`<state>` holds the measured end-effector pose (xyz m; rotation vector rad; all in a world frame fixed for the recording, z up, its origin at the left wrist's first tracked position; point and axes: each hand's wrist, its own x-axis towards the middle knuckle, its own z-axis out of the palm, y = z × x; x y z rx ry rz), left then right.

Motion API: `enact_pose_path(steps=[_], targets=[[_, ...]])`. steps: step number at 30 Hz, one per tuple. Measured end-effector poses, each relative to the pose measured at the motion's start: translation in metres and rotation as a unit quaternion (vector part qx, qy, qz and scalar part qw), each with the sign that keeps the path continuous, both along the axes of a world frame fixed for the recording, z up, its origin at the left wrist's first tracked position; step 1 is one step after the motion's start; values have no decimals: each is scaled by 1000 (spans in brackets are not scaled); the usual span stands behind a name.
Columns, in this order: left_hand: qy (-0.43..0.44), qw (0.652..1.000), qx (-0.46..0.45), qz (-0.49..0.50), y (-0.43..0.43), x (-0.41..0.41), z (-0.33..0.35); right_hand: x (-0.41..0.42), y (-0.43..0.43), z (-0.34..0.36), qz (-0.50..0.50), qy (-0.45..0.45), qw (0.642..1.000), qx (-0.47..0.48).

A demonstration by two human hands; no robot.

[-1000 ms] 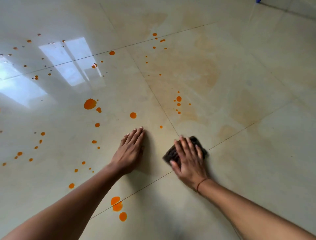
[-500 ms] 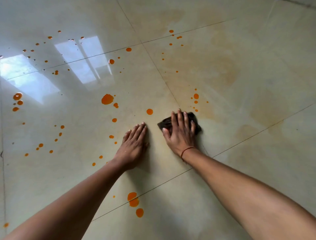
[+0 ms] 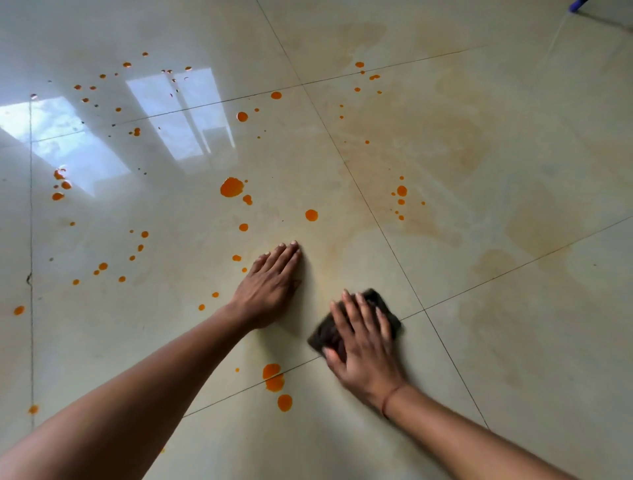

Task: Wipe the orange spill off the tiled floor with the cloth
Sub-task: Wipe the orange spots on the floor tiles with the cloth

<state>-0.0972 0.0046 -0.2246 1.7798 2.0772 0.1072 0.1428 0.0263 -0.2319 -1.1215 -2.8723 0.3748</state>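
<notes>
One dark cloth [image 3: 323,337] lies crumpled flat on the tiled floor [image 3: 513,325], just beside the spot where two grout lines cross. From my remote seat I see the right hand [image 3: 363,349] pressing down on top of it, fingers [image 3: 368,318] straight and slightly spread, thumb at the cloth's near left edge; that hand is a little blurred. A thin reddish thread [image 3: 388,402] circles the wrist behind the cloth.

The orange spill [image 3: 232,187] is dozens of separate drops, nearly all left of the cloth and beyond it. Its biggest round blot sits well beyond the cloth to the left; three fat blots [image 3: 274,377] sit just left of the cloth on its near side, across a grout line; a small cluster [image 3: 401,191] lies beyond the cloth.

The left hand [image 3: 270,284] rests palm-down on bare tile just left of the cloth and a little beyond it, not touching it, fingers straight and close together.

Right of the cloth and beyond it the tiles carry pale yellowish smears [image 3: 445,137]; far beyond to the left shines a window reflection [image 3: 181,116]; a blue object [image 3: 579,4], cut off by the frame, shows far beyond to the right.
</notes>
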Motion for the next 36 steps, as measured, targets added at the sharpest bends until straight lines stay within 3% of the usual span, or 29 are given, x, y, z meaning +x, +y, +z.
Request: enact_pose_path(steps=[2, 6, 8, 11, 13, 15, 17, 20, 22, 24, 27, 29, 33, 36], targets=[[15, 1000, 0, -8, -6, 0, 3, 10, 13, -4, 17, 3, 1000, 0], [36, 999, -1, -13, -21, -2, 3, -78, 61, 0, -137, 7, 991, 0], [59, 997, 3, -44, -28, -10, 6, -79, 22, -1, -79, 8, 997, -1], [108, 989, -13, -97, -32, -23, 17, -6, -20, -1, 45, -1, 999, -13], [133, 984, -19, -114, -34, -24, 22, 4, 8, -3, 26, -4, 1000, 2], [148, 982, -26, -112, -39, -19, 20, -30, 38, -2, -78, -10, 997, 4], [159, 981, -23, -111, -45, -16, 15, -67, 25, 0, -108, -5, 994, -8], [172, 979, -10, -113, -55, -22, 14, -42, -42, 0, 28, -11, 999, -22], [169, 979, -22, -112, -63, -24, 18, 4, -43, 1, 98, -7, 995, -17], [174, 978, -31, -107, -71, -23, 20, 12, -13, -1, 74, -17, 997, 4], [187, 976, -31, -105, -85, -19, 17, -50, 1, 0, -40, -17, 999, -15], [198, 973, -22, -113, -92, -22, 17, -70, -41, -2, 3, 5, 1000, -15], [193, 973, -27, -120, -103, -30, 25, 6, -86, 2, 151, -2, 988, -24], [197, 973, -38, -112, -115, -29, 26, -16, -74, 0, 90, -21, 996, -21]])
